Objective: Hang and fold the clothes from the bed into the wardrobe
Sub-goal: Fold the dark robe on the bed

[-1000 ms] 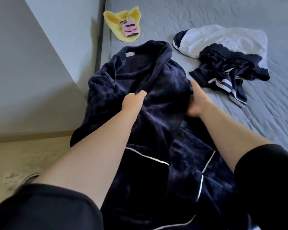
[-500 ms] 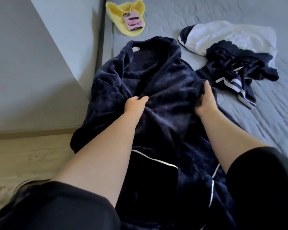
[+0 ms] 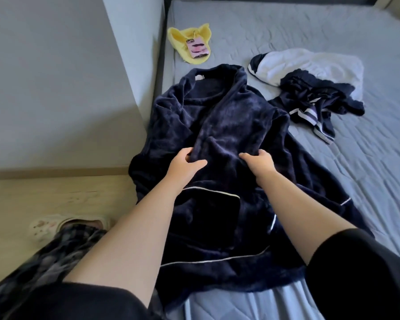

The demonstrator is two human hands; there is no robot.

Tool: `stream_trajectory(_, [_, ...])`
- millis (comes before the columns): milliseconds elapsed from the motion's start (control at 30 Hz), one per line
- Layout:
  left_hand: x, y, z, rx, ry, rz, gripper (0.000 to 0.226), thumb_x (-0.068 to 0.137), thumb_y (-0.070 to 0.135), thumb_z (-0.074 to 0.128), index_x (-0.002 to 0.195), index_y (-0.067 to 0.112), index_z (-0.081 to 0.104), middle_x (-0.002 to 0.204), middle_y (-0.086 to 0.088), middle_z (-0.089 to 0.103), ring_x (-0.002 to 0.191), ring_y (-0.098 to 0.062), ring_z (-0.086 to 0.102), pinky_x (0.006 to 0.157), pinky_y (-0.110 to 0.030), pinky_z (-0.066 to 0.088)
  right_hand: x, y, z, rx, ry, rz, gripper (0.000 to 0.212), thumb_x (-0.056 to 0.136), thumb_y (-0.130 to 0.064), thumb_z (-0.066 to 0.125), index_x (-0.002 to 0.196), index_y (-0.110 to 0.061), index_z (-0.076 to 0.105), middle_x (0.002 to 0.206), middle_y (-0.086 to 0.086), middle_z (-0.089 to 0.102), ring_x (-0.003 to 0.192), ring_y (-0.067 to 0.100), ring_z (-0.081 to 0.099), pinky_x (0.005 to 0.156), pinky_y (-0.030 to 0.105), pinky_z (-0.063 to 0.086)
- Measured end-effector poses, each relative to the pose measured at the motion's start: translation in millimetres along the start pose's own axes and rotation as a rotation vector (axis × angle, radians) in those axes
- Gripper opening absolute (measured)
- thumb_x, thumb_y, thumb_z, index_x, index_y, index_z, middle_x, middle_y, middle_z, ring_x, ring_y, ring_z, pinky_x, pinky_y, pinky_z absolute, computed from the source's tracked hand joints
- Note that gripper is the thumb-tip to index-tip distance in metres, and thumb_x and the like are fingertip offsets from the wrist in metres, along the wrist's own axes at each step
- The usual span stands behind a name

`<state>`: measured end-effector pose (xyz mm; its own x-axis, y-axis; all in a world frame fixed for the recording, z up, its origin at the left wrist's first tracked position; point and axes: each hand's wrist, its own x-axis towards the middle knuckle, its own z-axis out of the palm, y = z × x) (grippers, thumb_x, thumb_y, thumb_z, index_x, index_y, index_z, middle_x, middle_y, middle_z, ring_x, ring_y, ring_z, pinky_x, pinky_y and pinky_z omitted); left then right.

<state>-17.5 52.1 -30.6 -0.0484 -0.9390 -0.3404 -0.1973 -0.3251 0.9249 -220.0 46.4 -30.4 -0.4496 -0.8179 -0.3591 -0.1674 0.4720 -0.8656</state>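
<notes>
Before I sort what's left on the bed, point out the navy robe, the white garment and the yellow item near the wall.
navy robe (image 3: 229, 125): head view, on its chest panel.
white garment (image 3: 310, 65): head view, on its rumpled middle.
yellow item (image 3: 183, 38): head view, on its left part.

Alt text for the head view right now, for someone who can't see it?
Both hands, left hand and right hand, grip the middle of a navy robe spread on a grey bed. Beyond lie a white-and-navy clothes pile and a yellow item.

A home bedroom, it seems: a bed (image 3: 333, 31) with grey sheet, strewn clothes (image 3: 310, 72), pale wood floor (image 3: 44, 199).
</notes>
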Motion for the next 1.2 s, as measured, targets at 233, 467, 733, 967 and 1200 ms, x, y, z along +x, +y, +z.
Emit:
stream_trajectory(233, [-64, -21, -35, 0.231, -0.185, -0.194, 0.036, 0.076, 0.039, 0.075, 0.106, 0.026, 0.060, 0.098, 0.010, 0.065, 0.087, -0.007, 0.061, 0.068, -0.020, 0.045, -61, 6, 2, -0.094, 0.062, 0.027, 0.047, 0.085, -0.042, 0.063, 0.106, -0.001, 0.064, 0.083, 0.007, 0.066, 0.078, 0.027, 0.065, 0.065, 0.032, 0.050])
stream_trajectory(467, [-85, -20, -49, 0.037, -0.185, -0.418, 0.038, 0.069, -0.011, 0.035, 0.072, 0.010, 0.066, 0.075, -0.014, 0.058, 0.062, -0.027, 0.058, 0.055, -0.025, 0.046, -83, 34, -8, 0.506, -0.556, 0.333, 0.030, 0.088, -0.026, 0.063, 0.113, -0.009, 0.065, 0.099, 0.011, 0.073, 0.082, 0.027, 0.072, 0.063, 0.035, 0.058])
stream_trajectory(733, [-97, -25, -46, 0.682, -0.171, -0.347, 0.085, 0.073, 0.075, 0.046, 0.135, 0.016, 0.047, 0.134, -0.001, 0.048, 0.116, -0.026, 0.050, 0.085, -0.032, 0.037, -96, 45, -17, 0.098, -0.649, 0.233, 0.035, 0.083, -0.014, 0.070, 0.116, -0.005, 0.062, 0.104, 0.013, 0.071, 0.084, 0.022, 0.070, 0.070, 0.033, 0.056])
stream_trajectory(967, [-92, -24, -37, 1.049, 0.221, 0.056, 0.065, 0.087, 0.069, 0.030, 0.138, 0.029, 0.036, 0.139, -0.002, 0.043, 0.122, -0.029, 0.043, 0.086, -0.038, 0.041, -94, 11, -21, -0.666, 0.182, -0.668, 0.039, 0.093, -0.037, 0.049, 0.121, -0.011, 0.043, 0.117, 0.010, 0.060, 0.106, 0.030, 0.056, 0.075, 0.035, 0.045])
stream_trajectory(1200, [-104, -62, -11, 1.223, 0.121, -0.034, 0.066, 0.095, 0.059, 0.023, 0.151, 0.032, 0.001, 0.161, -0.002, -0.001, 0.147, -0.028, -0.002, 0.113, -0.060, 0.004, -90, 58, -6, -1.385, -0.410, -0.600, 0.063, 0.099, -0.035, 0.028, 0.152, -0.007, 0.007, 0.161, 0.005, 0.002, 0.147, 0.017, 0.000, 0.117, 0.046, 0.002])
